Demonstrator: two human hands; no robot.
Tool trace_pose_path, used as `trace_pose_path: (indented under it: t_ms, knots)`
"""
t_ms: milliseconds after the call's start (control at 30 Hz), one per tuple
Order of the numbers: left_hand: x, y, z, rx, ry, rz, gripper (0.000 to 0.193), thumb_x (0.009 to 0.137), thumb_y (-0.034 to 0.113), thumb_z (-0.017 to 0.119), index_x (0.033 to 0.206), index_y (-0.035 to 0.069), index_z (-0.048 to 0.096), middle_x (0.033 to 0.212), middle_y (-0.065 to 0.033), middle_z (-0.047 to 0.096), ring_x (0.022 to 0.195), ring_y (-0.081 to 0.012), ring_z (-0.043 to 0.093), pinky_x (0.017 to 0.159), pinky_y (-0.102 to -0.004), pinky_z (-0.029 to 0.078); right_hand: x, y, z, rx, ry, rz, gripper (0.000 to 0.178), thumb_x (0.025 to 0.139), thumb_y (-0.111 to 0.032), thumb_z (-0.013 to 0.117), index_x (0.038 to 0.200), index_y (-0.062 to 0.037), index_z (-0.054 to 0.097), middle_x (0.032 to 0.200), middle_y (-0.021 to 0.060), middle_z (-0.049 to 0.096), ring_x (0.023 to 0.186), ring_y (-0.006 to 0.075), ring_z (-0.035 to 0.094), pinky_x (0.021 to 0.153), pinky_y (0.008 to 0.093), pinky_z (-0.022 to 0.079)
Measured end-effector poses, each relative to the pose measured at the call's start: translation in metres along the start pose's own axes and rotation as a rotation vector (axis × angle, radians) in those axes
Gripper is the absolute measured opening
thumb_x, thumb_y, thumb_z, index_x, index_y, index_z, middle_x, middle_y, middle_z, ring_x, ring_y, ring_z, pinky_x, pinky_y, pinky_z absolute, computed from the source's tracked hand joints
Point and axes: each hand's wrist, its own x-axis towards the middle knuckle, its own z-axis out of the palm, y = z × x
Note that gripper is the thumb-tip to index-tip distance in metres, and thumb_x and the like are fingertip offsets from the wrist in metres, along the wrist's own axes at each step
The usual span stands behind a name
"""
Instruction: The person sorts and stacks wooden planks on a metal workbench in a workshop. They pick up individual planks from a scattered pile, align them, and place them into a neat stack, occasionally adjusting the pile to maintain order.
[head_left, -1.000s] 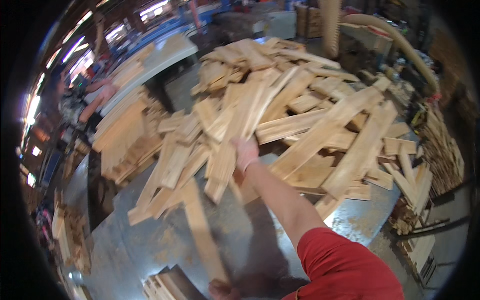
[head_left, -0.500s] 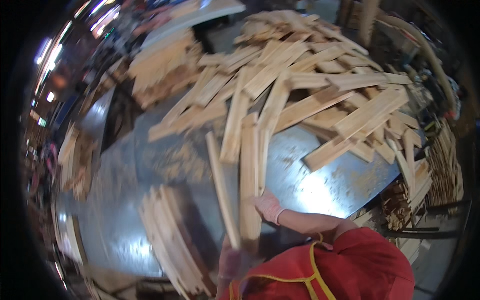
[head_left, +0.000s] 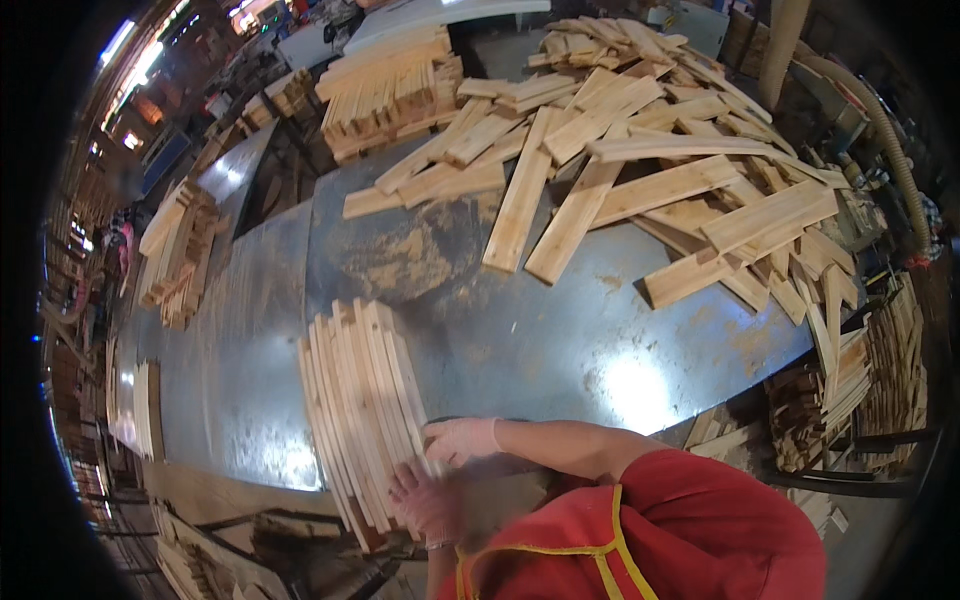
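Note:
A row of long wooden boards (head_left: 362, 400) stands on edge, side by side, near the front of the metal table. My left hand (head_left: 425, 505), in a pale glove and somewhat blurred, rests at the near end of these boards with its fingers spread. Gloved as well, my right hand (head_left: 462, 440) reaches in from the right, its outstretched fingers touching the right side of the row near the same end. Neither hand is wrapped round a board.
A loose heap of boards (head_left: 590, 205) covers the far and right parts of the metal table (head_left: 510, 350). Sawdust (head_left: 415, 260) lies at its middle. Stacked boards (head_left: 385, 95) stand behind, a smaller bundle (head_left: 180, 250) to the left. A ribbed hose (head_left: 890, 140) hangs at far right.
The boards that were between my hands have left them, and the row at the left looks fuller. Both hands have moved left to that row. The view has shifted too.

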Motion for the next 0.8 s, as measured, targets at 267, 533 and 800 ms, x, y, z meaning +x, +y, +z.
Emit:
trace_pose_path:
  t_ms: [267,533,800]
  knots:
    - [0.008,0.010,0.004,-0.046,0.065,-0.110,0.060,0.093,0.039,0.067,0.143,0.009,0.053,0.141,-0.0143,0.057,0.134,-0.0407,0.052,0.110,-0.0544,0.044,-0.157,-0.130,-0.261,0.513,1.486,-0.624,0.095,0.094,-0.050,0.073,0.163,0.0023,0.033,0.164,0.0250,0.043,0.146,0.0335,0.048,0.120,0.0430,0.039]
    - [0.031,0.026,-0.052,-0.024,-0.140,-0.020,0.051,0.084,0.030,0.075,0.127,0.007,0.062,0.133,-0.0149,0.058,0.125,-0.0408,0.056,0.104,-0.0545,0.048,-0.149,-0.222,-0.347,0.725,1.369,-1.172,0.090,0.082,-0.016,0.088,0.156,-0.0027,0.039,0.151,0.0145,0.056,0.132,0.0310,0.057,0.115,0.0460,0.046]
    - [0.054,0.073,-0.089,-0.575,-0.050,-0.152,0.085,0.079,0.028,0.082,0.152,0.001,0.050,0.151,-0.0262,0.053,0.139,-0.0447,0.052,0.116,-0.0515,0.044,-0.188,-0.111,-0.196,0.508,0.849,-0.737,0.048,0.100,-0.021,0.071,0.143,-0.0050,0.056,0.130,0.0096,0.067,0.119,0.0261,0.066,0.104,0.0441,0.056]
